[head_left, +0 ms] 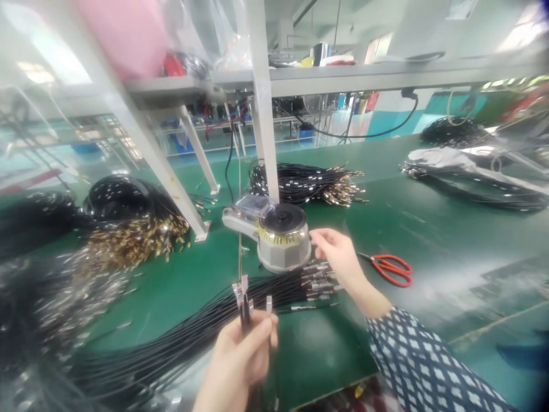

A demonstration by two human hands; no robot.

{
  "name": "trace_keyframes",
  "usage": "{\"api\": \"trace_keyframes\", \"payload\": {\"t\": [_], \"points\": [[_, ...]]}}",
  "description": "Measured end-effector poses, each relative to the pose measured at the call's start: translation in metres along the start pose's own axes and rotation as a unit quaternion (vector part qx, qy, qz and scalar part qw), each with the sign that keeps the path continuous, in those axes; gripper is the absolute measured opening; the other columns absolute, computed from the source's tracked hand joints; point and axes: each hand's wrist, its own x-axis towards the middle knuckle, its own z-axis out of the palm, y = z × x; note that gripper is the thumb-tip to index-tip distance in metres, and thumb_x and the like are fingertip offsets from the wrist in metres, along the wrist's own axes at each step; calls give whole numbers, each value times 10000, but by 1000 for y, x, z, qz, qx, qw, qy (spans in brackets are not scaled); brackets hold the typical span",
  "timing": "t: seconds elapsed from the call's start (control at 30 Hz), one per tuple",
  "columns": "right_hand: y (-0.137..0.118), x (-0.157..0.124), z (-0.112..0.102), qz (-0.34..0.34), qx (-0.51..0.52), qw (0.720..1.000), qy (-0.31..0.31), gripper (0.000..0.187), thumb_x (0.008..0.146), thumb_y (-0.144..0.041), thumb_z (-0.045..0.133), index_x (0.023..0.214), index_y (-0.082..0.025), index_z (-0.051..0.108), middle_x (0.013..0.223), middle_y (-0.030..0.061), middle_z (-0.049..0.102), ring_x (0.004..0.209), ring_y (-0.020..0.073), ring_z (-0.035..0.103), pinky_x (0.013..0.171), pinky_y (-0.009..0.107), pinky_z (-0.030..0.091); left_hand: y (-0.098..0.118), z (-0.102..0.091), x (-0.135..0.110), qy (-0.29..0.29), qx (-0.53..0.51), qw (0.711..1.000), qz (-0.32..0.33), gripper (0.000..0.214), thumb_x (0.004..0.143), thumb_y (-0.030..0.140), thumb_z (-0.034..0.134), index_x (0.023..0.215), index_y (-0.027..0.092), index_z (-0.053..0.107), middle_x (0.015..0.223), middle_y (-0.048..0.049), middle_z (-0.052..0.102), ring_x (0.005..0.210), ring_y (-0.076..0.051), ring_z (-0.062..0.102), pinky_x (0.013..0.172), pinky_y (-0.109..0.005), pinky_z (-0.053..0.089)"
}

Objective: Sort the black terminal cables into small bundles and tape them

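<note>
My left hand (244,355) is closed around several black cables (245,315), whose ends with pale tags stick up above the thumb. Beyond it stands a round grey tape dispenser (283,249) with a black turntable top and yellow marks. My right hand (337,252) is at the dispenser's right side, thumb and forefinger pinched at its rim on a small dark bit too small to name. Under both hands lies a bundle of black cables (206,309) with silvery, tagged ends to the right. Red-handled scissors (392,269) rest beside my right wrist.
Cable heaps with brass-coloured ends (141,237) lie at the left, and another cable bundle (309,183) sits behind the dispenser. White shelf posts (265,114) rise from the green table (386,229). Coiled cables (480,186) lie at the far right.
</note>
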Motion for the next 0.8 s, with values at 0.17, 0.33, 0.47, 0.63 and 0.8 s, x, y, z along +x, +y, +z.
{"api": "trace_keyframes", "payload": {"t": [0.17, 0.33, 0.47, 0.63, 0.8], "points": [[-1, 16, 10, 10, -19, 999, -26, 428, 680, -566, 680, 619, -146, 627, 571, 0, 581, 408, 77, 450, 431, 227, 346, -2, 4, 0, 12, 5, 1000, 12, 339, 611, 402, 842, 761, 133, 701, 582, -7, 606, 337, 27, 226, 377, -169, 115], [-13, 11, 14, -41, -65, 997, -6, 305, 697, -444, 709, 620, -156, 642, 610, 13, 603, 486, 102, 472, 504, 252, 382, -4, 2, 0, 13, 13, 1000, 12, 322, 619, 387, 838, 754, 129, 701, 570, -15, 617, 326, 23, 234, 370, -171, 109], [-23, 6, 8, -95, -89, 991, 23, 256, 750, -424, 685, 735, -170, 656, 803, 38, 657, 557, 106, 515, 573, 258, 427, -4, 1, 0, -1, -1, 1000, 2, 322, 618, 384, 844, 752, 130, 697, 574, -8, 612, 334, 26, 240, 381, -168, 119], [-15, 6, 9, -75, -81, 994, -8, 296, 791, -445, 639, 792, -149, 647, 764, 51, 701, 444, 90, 523, 485, 252, 447, -2, 4, -3, 2, -21, 1000, 6, 329, 614, 374, 852, 758, 122, 698, 577, -5, 607, 349, 28, 225, 389, -168, 116], [-9, 9, 20, -62, -59, 996, -4, 236, 726, -342, 705, 823, -152, 605, 682, 24, 683, 468, 116, 588, 489, 249, 484, -2, 6, -5, 0, -16, 1000, 15, 323, 621, 373, 843, 747, 117, 693, 568, -8, 605, 344, 28, 218, 390, -172, 101]]}}
